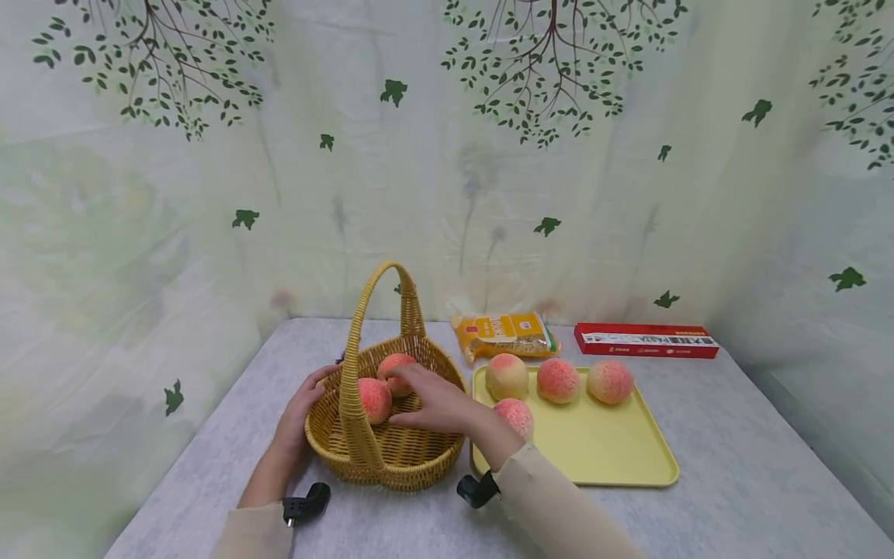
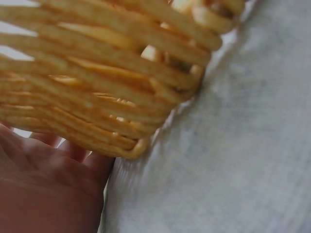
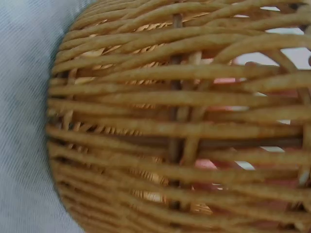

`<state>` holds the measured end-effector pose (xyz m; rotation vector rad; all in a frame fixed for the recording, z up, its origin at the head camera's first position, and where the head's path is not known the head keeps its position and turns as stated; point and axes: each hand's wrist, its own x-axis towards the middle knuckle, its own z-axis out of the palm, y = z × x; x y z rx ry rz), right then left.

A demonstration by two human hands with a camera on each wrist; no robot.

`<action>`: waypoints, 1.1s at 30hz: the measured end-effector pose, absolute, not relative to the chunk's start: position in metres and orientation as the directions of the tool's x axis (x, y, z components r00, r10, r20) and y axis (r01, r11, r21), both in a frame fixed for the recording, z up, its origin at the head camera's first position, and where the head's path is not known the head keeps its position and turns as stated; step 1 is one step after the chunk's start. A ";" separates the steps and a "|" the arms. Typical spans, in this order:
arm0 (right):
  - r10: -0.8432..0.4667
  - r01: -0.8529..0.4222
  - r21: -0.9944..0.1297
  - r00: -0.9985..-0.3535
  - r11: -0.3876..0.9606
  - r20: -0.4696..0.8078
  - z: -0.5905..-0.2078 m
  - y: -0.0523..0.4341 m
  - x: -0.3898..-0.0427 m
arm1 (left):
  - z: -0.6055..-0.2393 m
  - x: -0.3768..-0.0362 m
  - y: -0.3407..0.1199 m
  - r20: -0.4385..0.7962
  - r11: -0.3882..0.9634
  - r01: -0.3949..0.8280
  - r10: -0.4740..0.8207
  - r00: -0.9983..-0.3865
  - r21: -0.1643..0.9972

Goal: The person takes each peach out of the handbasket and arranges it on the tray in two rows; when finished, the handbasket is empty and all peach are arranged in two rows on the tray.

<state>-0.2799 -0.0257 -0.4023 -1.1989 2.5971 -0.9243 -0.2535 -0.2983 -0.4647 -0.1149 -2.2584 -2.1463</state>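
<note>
In the head view, a woven basket (image 1: pixel 415 477) with a tall arched handle (image 1: pixel 355 349) stands on the table. Two pink peaches lie inside: one peach (image 1: pixel 374 401) beside the handle, another peach (image 1: pixel 396 360) behind it. My right hand (image 1: pixel 436 400) reaches over the basket's right rim, its fingers over the rear peach and its thumb held apart below. Against the basket's left outer side rests my left hand (image 1: pixel 296 411), fingers extended along the wall. The left wrist view shows that palm (image 2: pixel 48 179) beside the weave. In the right wrist view the wickerwork (image 3: pixel 146 102) mostly hides my hand.
Right of the basket is a yellow tray (image 1: pixel 608 450) bearing several peaches (image 1: pixel 558 380), one partly behind my right forearm. An orange food packet (image 1: pixel 506 335) and a long red box (image 1: pixel 646 341) lie along the back. A leaf-printed curtain (image 1: pixel 447 194) hangs behind the table.
</note>
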 end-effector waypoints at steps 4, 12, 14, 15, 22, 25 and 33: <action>-0.735 -0.619 -0.629 -0.669 0.471 0.109 -0.405 -0.030 -0.282 | -0.467 -0.253 -0.299 0.075 0.048 0.077 0.033 -0.997 0.996; -0.756 -0.616 -0.638 -0.650 0.462 0.080 -0.410 -0.033 -0.283 | -0.471 -0.255 -0.298 0.119 0.038 0.121 0.048 -0.992 0.992; -0.765 -0.622 -0.634 -0.640 0.460 0.074 -0.410 -0.034 -0.284 | -0.471 -0.256 -0.298 0.125 0.041 0.126 0.047 -0.991 0.991; -0.768 -0.622 -0.634 -0.637 0.459 0.069 -0.410 -0.035 -0.284 | -0.471 -0.256 -0.299 0.126 0.043 0.128 0.047 -0.991 0.991; -0.780 -0.598 -0.657 -0.626 0.459 0.025 -0.410 -0.040 -0.284 | -0.469 -0.254 -0.300 0.097 0.075 0.100 0.035 -0.995 0.992; -0.787 -0.597 -0.669 -0.616 0.444 0.027 -0.411 -0.043 -0.284 | -0.468 -0.253 -0.300 0.082 0.094 0.084 0.026 -0.996 0.992; -0.798 -0.589 -0.686 -0.603 0.427 0.020 -0.415 -0.050 -0.288 | -0.469 -0.255 -0.301 0.116 0.060 0.118 0.042 -0.992 0.991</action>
